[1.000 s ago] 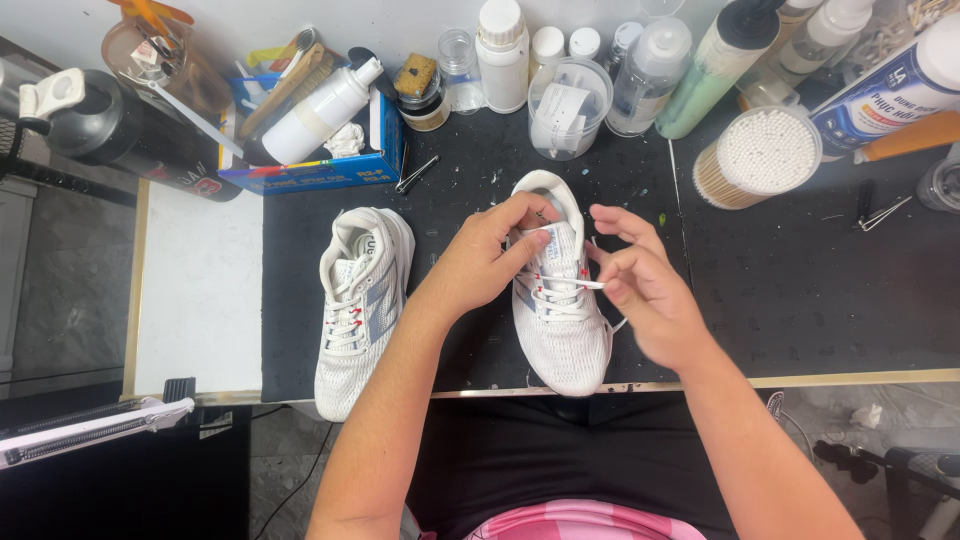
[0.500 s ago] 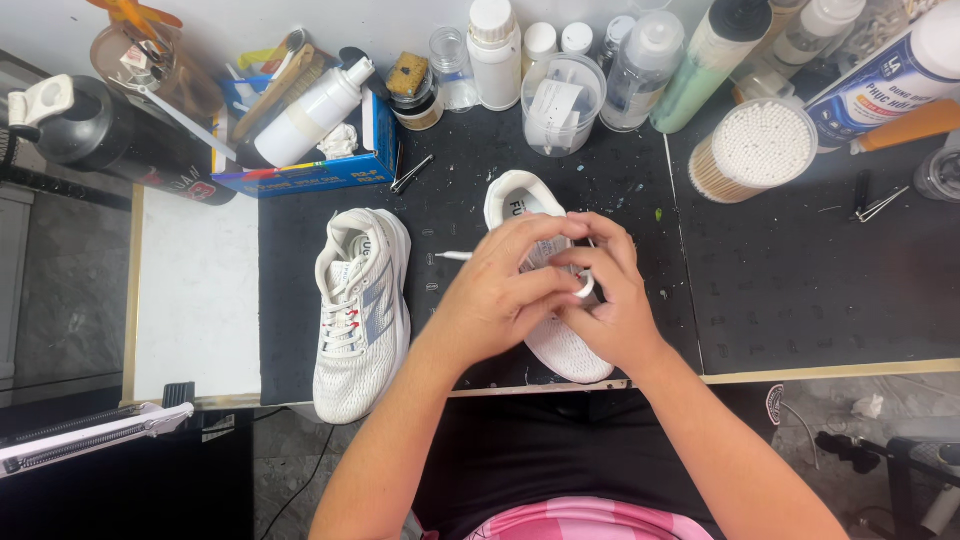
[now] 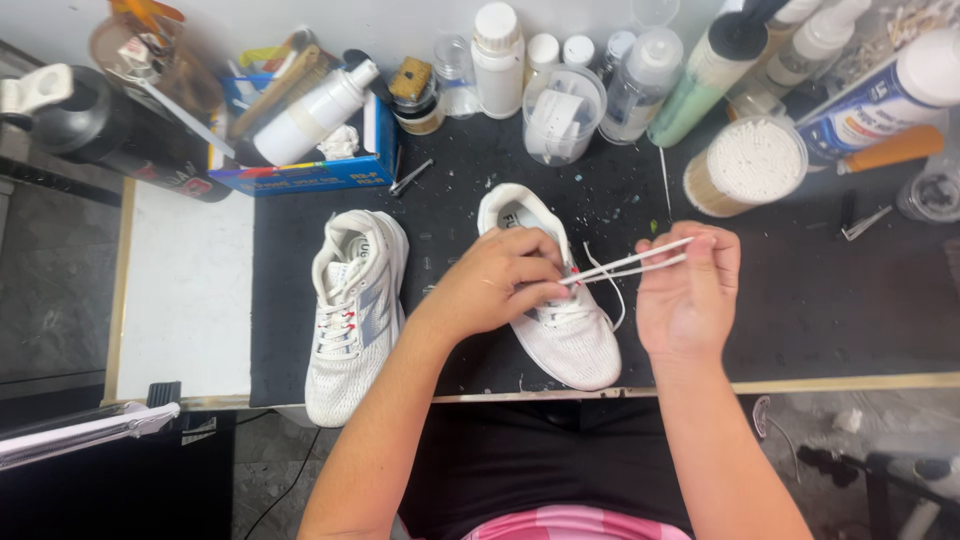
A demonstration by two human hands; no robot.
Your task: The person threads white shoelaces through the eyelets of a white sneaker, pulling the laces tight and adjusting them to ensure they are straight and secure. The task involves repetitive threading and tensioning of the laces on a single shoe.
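Two white mesh sneakers lie on a black mat [image 3: 800, 300]. The right sneaker [image 3: 575, 345] points its toe toward me, heel away. My left hand [image 3: 500, 280] rests on its lacing area, fingers pinching where the white lace [image 3: 625, 265] leaves the eyelets. My right hand [image 3: 690, 285] is to the right of the shoe, fingers closed on the lace, holding it taut and slightly upward. The left sneaker [image 3: 350, 310] lies untouched beside it, laced, with small red marks at the eyelets.
Along the back stand several bottles [image 3: 498, 55], a clear cup [image 3: 560, 110], a round tub of cotton swabs [image 3: 748, 165], a blue box [image 3: 300, 165] with a white spray bottle and brushes, and a dark jug [image 3: 90, 120]. A white board [image 3: 185, 290] lies left of the mat.
Both hands were bunched together over the right sneaker's laces. My right hand has since drawn away to the right, pulling the lace out taut; the left stays on the shoe.
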